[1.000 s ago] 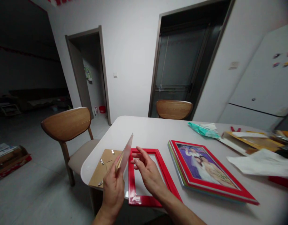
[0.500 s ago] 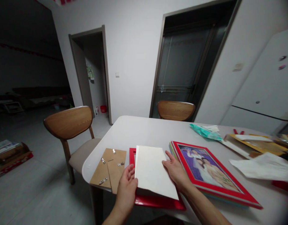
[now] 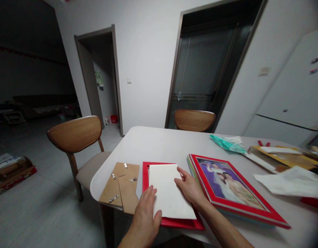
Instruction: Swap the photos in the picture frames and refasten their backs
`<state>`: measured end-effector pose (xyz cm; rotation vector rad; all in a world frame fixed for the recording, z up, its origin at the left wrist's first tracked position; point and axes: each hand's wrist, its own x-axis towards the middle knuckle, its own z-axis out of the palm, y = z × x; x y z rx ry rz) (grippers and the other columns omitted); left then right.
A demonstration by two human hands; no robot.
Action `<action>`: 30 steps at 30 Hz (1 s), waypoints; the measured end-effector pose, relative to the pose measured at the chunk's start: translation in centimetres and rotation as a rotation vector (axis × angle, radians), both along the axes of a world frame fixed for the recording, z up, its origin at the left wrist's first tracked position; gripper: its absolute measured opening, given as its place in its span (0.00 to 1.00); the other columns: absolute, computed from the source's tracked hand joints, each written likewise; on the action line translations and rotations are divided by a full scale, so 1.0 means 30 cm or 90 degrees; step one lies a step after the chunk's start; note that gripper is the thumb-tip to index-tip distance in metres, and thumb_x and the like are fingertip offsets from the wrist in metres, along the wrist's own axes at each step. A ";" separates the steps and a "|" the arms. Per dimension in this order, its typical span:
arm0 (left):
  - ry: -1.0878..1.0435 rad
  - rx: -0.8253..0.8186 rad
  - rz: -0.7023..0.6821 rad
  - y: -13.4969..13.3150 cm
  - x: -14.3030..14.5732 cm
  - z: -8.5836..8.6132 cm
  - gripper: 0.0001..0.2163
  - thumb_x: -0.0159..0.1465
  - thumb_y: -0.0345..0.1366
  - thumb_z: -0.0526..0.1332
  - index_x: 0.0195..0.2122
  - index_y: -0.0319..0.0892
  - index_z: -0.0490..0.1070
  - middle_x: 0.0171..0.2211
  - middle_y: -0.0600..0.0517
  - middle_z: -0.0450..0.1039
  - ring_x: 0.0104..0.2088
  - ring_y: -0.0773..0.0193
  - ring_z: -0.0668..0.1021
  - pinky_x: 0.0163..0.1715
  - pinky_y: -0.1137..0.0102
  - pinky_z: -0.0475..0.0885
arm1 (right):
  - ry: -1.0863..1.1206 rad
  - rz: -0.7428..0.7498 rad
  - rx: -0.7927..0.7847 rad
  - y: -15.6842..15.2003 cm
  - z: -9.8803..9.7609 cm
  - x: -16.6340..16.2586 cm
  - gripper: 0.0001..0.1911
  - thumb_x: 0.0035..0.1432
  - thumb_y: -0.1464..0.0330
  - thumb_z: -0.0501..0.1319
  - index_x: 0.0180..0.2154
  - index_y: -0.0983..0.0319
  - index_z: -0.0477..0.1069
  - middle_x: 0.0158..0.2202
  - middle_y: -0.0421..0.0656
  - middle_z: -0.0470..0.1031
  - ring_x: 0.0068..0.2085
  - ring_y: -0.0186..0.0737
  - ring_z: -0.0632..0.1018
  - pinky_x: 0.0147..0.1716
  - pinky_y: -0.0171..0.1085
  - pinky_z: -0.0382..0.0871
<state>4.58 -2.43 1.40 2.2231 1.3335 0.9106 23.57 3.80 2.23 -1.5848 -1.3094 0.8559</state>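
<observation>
A white sheet of card or paper (image 3: 171, 199) lies over a red picture frame (image 3: 181, 223) at the table's near edge, slightly askew inside its borders. My left hand (image 3: 147, 215) rests along the sheet's left side, fingers stretched out and thumb apart. On the right, my right hand (image 3: 190, 187) touches the sheet's upper right edge, thumb and forefinger spread over it. Brown backing boards (image 3: 129, 194) with metal clips overlap to the left of the frame. To the right is a stack of frames, topped by a red framed photo (image 3: 230, 187) of people.
A white table (image 3: 159, 143) carries a teal-and-white packet (image 3: 228, 144), a yellow padded envelope (image 3: 285, 158) and crumpled white wrapping (image 3: 290, 182) on the right. Wooden chairs stand at the left (image 3: 77, 134) and far side (image 3: 195, 120). A cardboard box (image 3: 14, 175) sits on the floor.
The white sheet has come down flatter onto the red frame. My left hand has moved right, from holding its edge to lying flat on it; my right hand has shifted slightly left.
</observation>
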 end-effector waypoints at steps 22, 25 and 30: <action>0.216 -0.063 -0.039 0.002 0.016 0.098 0.22 0.55 0.34 0.54 0.51 0.34 0.59 0.54 0.40 0.57 0.55 0.51 0.59 0.54 0.54 0.52 | -0.516 0.042 0.195 -0.072 -0.014 -0.032 0.14 0.51 0.69 0.51 0.40 0.64 0.69 0.39 0.50 0.68 0.41 0.44 0.66 0.41 0.40 0.60; 0.202 -0.037 -0.065 -0.004 0.008 0.095 0.19 0.56 0.33 0.52 0.50 0.39 0.61 0.53 0.45 0.60 0.54 0.54 0.61 0.54 0.55 0.52 | -0.500 0.054 0.218 -0.083 -0.019 -0.032 0.14 0.52 0.69 0.50 0.39 0.65 0.69 0.40 0.50 0.68 0.42 0.43 0.66 0.43 0.40 0.59; 0.222 -0.065 -0.089 -0.001 0.010 0.103 0.22 0.55 0.39 0.56 0.51 0.39 0.60 0.53 0.44 0.60 0.55 0.50 0.59 0.54 0.51 0.49 | -0.489 0.078 0.240 -0.084 -0.010 -0.036 0.13 0.53 0.69 0.50 0.37 0.64 0.70 0.39 0.50 0.68 0.42 0.43 0.66 0.44 0.40 0.59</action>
